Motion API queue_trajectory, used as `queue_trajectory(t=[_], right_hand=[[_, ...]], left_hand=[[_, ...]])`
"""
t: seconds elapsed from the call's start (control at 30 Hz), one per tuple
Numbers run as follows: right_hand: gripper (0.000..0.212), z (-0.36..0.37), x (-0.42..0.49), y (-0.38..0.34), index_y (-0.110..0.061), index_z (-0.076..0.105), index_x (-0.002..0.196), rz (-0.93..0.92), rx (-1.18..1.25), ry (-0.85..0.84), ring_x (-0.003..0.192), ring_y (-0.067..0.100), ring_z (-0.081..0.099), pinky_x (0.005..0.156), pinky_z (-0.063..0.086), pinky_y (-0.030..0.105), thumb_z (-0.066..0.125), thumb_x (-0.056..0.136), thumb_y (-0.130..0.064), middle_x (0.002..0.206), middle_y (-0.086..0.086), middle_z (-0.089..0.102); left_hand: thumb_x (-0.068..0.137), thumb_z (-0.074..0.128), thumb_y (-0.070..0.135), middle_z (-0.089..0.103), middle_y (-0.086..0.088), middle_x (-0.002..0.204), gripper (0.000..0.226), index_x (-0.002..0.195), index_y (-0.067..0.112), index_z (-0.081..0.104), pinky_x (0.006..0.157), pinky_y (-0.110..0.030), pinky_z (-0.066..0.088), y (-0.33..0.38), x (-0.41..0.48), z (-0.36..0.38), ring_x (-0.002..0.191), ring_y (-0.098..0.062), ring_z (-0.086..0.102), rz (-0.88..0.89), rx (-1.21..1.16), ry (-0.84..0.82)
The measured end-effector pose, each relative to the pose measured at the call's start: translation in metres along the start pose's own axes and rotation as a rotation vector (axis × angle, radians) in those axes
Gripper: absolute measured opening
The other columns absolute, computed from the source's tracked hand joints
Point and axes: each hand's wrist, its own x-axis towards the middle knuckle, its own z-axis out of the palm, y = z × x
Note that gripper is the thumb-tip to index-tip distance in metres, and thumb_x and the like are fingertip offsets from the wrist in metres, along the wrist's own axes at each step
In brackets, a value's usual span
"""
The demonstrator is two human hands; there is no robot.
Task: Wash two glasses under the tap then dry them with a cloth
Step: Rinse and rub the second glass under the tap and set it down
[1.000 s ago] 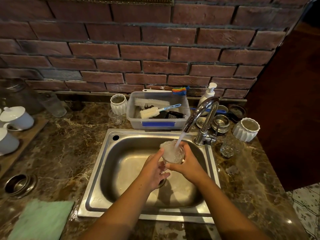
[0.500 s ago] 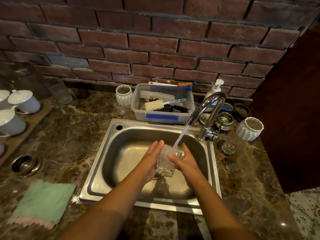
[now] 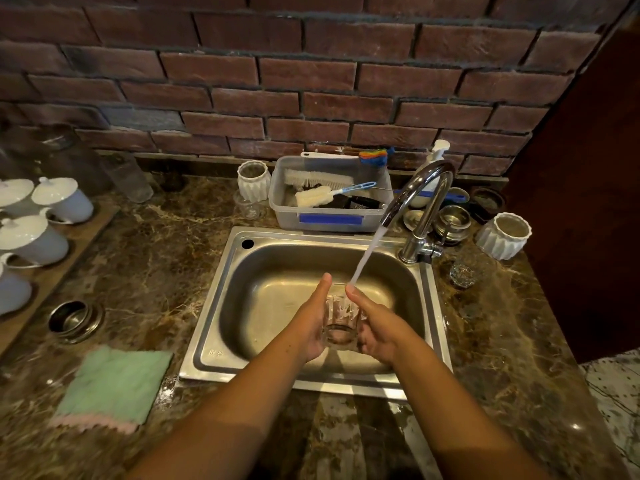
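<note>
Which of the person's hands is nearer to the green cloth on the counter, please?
Left. The left hand grips the glass over the sink, right of the green cloth; the right hand sits farther right, beyond the glass.

A small stamp (image 3: 215,353) on the sink (image 3: 202,332) rim is too blurred to read.

Left edge crops the white cups (image 3: 12,289); the dark jar (image 3: 59,150) is blurred.

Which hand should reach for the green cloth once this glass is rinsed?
Left, probably. The cloth lies on the counter left of the sink, nearest the left hand; the right hand would have to cross over.
</note>
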Motion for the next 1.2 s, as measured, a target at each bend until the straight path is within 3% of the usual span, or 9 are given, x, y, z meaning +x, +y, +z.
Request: queue_trajectory(t=[0.17,0.3,0.47,0.67,0.8,0.9,1.0,1.1,1.2], right_hand=[[0.079,0.0,-0.004,0.01,-0.011,0.067,0.121,0.08,-0.008,-0.028,0.104,0.035,0.073,0.101,0.053,0.049,0.078,0.062,-0.062,0.109,0.019,0.076],[0.078,-0.001,-0.006,0.018,-0.011,0.068,0.12,0.11,-0.027,-0.018,0.105,0.034,0.072,0.104,0.051,0.049,0.076,0.066,-0.066,0.109,0.016,0.076],[0.079,0.0,-0.013,0.018,-0.01,0.067,0.121,0.097,-0.033,0.0,0.101,0.033,0.074,0.098,0.055,0.046,0.077,0.064,-0.064,0.107,0.015,0.077],[0.077,0.005,-0.022,0.017,-0.009,0.068,0.118,0.086,-0.035,-0.006,0.097,0.033,0.075,0.088,0.059,0.041,0.078,0.063,-0.062,0.106,0.016,0.077],[0.062,0.007,-0.03,0.014,-0.009,0.069,0.115,0.052,-0.054,0.011,0.102,0.035,0.073,0.098,0.055,0.047,0.076,0.075,-0.057,0.108,0.019,0.076],[0.052,0.008,-0.033,0.009,-0.014,0.07,0.113,-0.044,-0.128,0.028,0.103,0.033,0.073,0.099,0.054,0.053,0.075,0.08,-0.054,0.109,0.02,0.075],[0.076,0.008,-0.041,0.0,-0.02,0.058,0.133,-0.209,-0.251,0.051,0.103,0.028,0.073,0.096,0.056,0.051,0.081,0.07,-0.057,0.118,0.015,0.072],[0.1,0.011,-0.054,-0.01,-0.033,0.036,0.149,-0.353,-0.382,0.099,0.114,0.026,0.066,0.098,0.056,0.048,0.083,0.064,-0.055,0.139,0.008,0.058],[0.099,0.013,-0.067,-0.018,-0.039,0.029,0.152,-0.48,-0.47,0.065,0.122,0.023,0.059,0.098,0.055,0.043,0.086,0.071,-0.037,0.141,0.002,0.053]], left_hand=[[0.09,0.046,0.074,0.074,-0.021,0.115,0.077,0.124,0.009,0.069,0.105,-0.051,0.05,-0.013,-0.009,0.0,0.109,-0.036,0.071,-0.057,-0.071,0.011],[0.093,0.044,0.07,0.074,-0.022,0.112,0.073,0.122,0.008,0.069,0.087,-0.044,0.058,-0.017,-0.018,0.005,0.105,-0.036,0.072,-0.071,-0.109,0.001],[0.093,0.043,0.07,0.076,-0.022,0.107,0.074,0.121,0.006,0.069,0.081,-0.041,0.059,-0.02,-0.024,0.007,0.096,-0.035,0.074,-0.068,-0.103,-0.013],[0.092,0.044,0.071,0.074,-0.023,0.111,0.075,0.122,0.006,0.068,0.1,-0.048,0.054,-0.021,-0.033,0.005,0.106,-0.037,0.071,-0.046,-0.098,0.0],[0.088,0.046,0.076,0.074,-0.023,0.112,0.081,0.124,0.007,0.067,0.106,-0.053,0.049,-0.019,-0.034,0.005,0.106,-0.039,0.071,-0.033,-0.105,0.019],[0.086,0.037,0.081,0.073,-0.024,0.114,0.086,0.125,0.01,0.066,0.105,-0.059,0.047,-0.021,-0.035,0.006,0.108,-0.042,0.07,0.003,-0.13,0.011],[0.08,0.035,0.087,0.068,-0.026,0.124,0.094,0.13,0.012,0.063,0.101,-0.064,0.047,-0.023,-0.039,0.011,0.115,-0.045,0.064,0.039,-0.198,-0.005],[0.082,0.03,0.086,0.069,-0.023,0.125,0.095,0.129,0.011,0.065,0.09,-0.058,0.056,-0.02,-0.044,0.017,0.115,-0.041,0.066,0.071,-0.267,-0.009],[0.09,0.032,0.077,0.073,-0.021,0.117,0.084,0.126,0.009,0.066,0.086,-0.049,0.057,-0.015,-0.052,0.021,0.109,-0.038,0.07,0.076,-0.335,-0.027]])
